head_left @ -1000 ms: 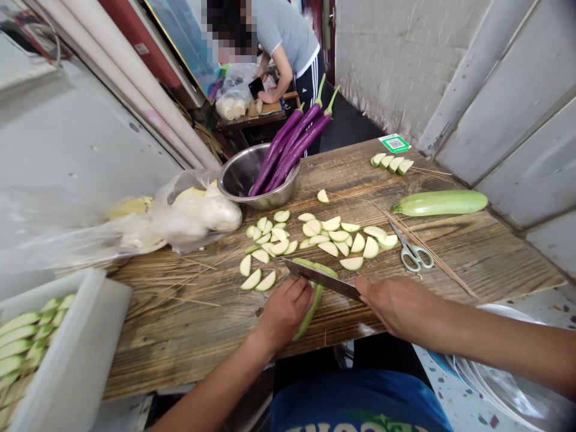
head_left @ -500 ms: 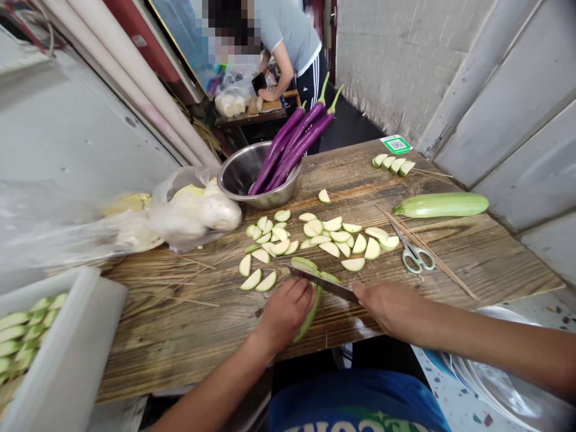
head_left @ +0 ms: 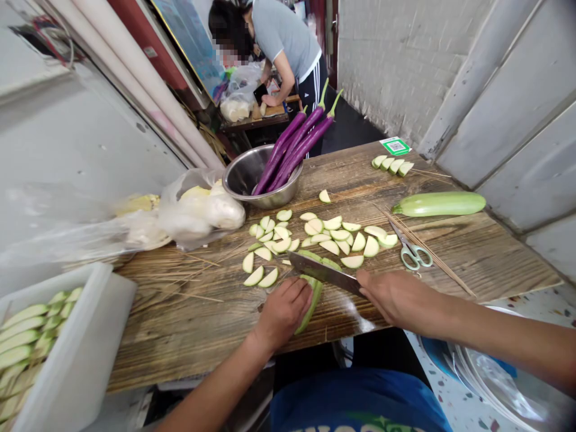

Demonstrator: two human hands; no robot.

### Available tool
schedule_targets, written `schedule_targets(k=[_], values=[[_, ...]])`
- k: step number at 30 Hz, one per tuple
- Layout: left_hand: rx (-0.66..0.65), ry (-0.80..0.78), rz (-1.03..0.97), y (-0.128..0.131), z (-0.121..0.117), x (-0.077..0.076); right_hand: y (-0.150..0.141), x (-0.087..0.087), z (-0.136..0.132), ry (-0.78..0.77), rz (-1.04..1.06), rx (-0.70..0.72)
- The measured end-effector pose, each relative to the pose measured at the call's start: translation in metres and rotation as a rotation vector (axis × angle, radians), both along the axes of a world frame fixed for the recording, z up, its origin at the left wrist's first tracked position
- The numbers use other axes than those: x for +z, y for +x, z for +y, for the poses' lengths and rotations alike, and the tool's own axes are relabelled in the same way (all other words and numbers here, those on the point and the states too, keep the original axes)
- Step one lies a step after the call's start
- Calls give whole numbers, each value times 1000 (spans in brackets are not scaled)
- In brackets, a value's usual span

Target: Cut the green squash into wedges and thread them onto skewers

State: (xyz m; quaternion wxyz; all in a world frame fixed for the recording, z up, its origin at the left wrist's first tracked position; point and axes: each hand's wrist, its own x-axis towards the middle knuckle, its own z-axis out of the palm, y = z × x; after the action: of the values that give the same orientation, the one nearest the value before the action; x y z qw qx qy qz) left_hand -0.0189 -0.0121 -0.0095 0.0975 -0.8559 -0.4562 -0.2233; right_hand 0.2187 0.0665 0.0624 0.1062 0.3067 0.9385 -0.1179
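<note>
In the head view, the two hands are staying well apart, each closing on its own thing. The left hand (head_left: 285,306) is clasping a partly cut, pale green squash piece (head_left: 311,303) against the brown wood-grained counter (head_left: 189,342). The right hand (head_left: 396,300) is gripping a broad-bladed, dark metal knife (head_left: 321,271) at its handle end, and the blade is lying across the squash piece just beyond the left fingers; whether it is touching them cannot be told. Beyond both hands, loose green-rimmed, cream half-moon slices (head_left: 330,248) are lying scattered. Farther out, a round, shiny steel bowl (head_left: 288,195) is holding long purple eggplants (head_left: 288,150). Left of the left hand, a white open-topped box (head_left: 99,336) is holding cut green pieces (head_left: 22,330). Beyond the right hand, pale-green-handled scissors (head_left: 416,258) are lying beside thin wooden skewers (head_left: 450,274), with a whole, smooth, light green squash (head_left: 441,204) resting past them. Far beyond the hands, a co-worker in a grey-blue top (head_left: 285,30) is bending over a low table.
</note>
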Motion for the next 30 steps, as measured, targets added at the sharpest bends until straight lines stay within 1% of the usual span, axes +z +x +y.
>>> schedule_targets(k=[4,9,16,20,24,27,30], values=[[-9,5,-12,1,3,-1,-1,6,-8,15,3,59],[-4,30,-8,3,4,-1,0,6,-5,7,-19,67],[17,16,24,5,1,-1,3,8,-2,-73,-33,99],[-13,50,39,7,1,0,0,0,-2,-103,-40,100],[-9,17,59,6,-1,-2,-5,-9,-1,-74,-64,124],[9,-3,54,6,-3,-2,-6,-12,8,-58,-35,121],[78,-49,-34,6,-9,1,-2,-15,25,-63,16,69]])
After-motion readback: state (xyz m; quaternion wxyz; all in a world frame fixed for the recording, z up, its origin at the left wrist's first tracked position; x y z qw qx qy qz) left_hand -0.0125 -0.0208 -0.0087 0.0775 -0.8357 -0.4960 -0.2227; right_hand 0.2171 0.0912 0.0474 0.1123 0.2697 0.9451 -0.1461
